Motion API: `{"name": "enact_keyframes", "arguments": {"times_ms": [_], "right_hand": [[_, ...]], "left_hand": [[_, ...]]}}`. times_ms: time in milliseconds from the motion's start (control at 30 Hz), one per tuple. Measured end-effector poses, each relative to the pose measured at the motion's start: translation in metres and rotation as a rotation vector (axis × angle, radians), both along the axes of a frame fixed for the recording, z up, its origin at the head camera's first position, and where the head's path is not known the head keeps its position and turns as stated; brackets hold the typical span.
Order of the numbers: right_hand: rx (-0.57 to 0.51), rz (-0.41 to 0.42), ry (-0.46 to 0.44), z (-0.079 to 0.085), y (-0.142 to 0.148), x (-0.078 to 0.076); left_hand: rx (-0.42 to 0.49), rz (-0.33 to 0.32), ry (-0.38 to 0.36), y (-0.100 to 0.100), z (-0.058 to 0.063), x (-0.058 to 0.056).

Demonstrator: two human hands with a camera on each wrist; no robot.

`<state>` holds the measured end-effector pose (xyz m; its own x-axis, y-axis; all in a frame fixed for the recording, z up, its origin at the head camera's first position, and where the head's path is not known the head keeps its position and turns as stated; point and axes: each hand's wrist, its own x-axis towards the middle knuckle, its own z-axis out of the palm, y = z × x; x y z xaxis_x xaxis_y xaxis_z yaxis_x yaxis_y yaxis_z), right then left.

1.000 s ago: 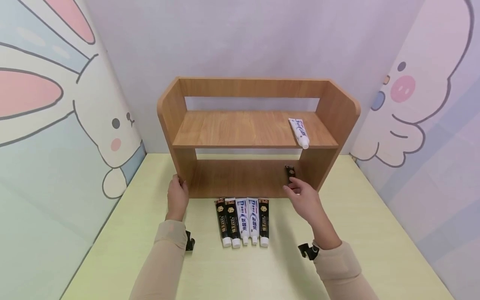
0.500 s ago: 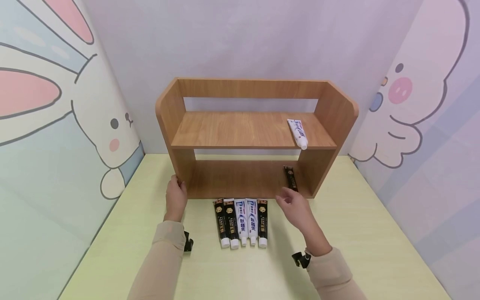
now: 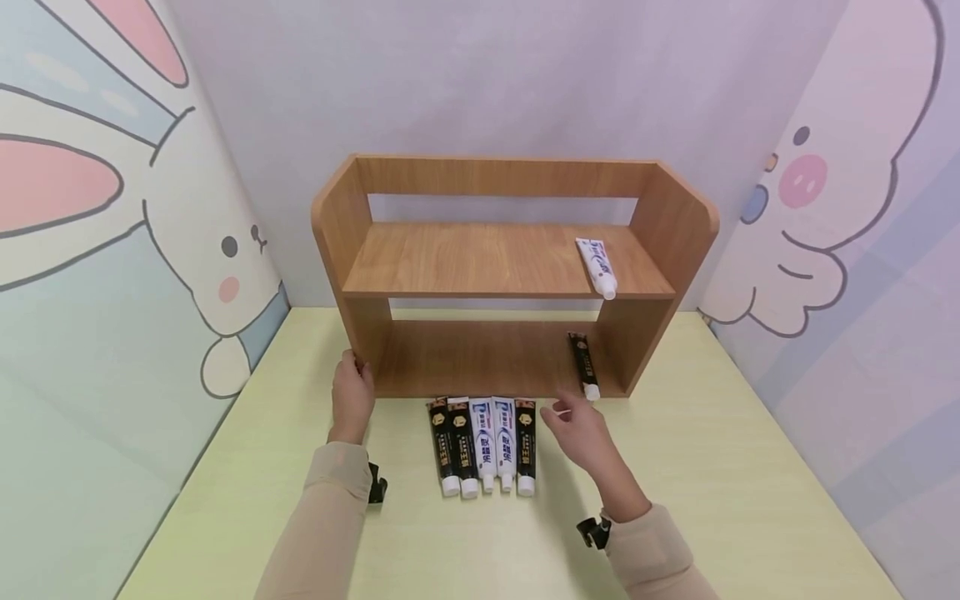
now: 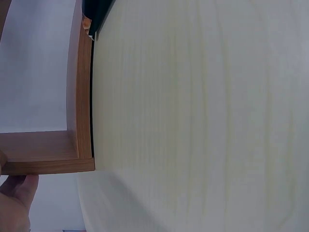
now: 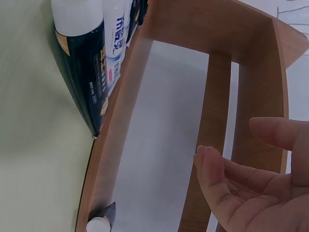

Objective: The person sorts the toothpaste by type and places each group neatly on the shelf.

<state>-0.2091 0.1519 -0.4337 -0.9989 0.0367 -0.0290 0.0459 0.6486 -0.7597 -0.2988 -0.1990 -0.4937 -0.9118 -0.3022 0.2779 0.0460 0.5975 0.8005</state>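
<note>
Grips the left side panel [image 3: 343,229] of the wooden shelf [image 3: 465,258] low down with the left hand [image 3: 352,397], with digits on both faces of the wood. Has the right hand [image 3: 581,429] released, with thumb and fingers apart, in front of the lower board [image 3: 480,360] and to the right of the tube row. Has a single black tube [image 3: 582,358] lying on that board near the right side panel [image 3: 671,217], with white cap at the front edge, just beyond the right hand. Has an upper white tube [image 3: 597,265] on the upper level, toward the right, with cap past the edge. Has five tubes side by side on the table [image 3: 465,550] before the shelf: from the left, two black tubes [image 3: 444,446], two white tubes [image 3: 483,442] and one end black tube [image 3: 526,446], with caps toward the person
</note>
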Motion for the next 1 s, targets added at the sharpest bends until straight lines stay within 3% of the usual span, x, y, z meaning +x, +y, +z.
{"name": "enact_keyframes", "arguments": {"times_ms": [633, 1000], "right_hand": [[0.035, -0.005, -0.115, -0.026, -0.013, 0.003], [0.053, 0.022, -0.129, -0.036, -0.017, 0.006]], "left_hand": [[0.024, -0.013, -0.022, 0.0, 0.002, 0.0], [0.012, -0.015, -0.019, 0.0, 0.001, -0.001]]}}
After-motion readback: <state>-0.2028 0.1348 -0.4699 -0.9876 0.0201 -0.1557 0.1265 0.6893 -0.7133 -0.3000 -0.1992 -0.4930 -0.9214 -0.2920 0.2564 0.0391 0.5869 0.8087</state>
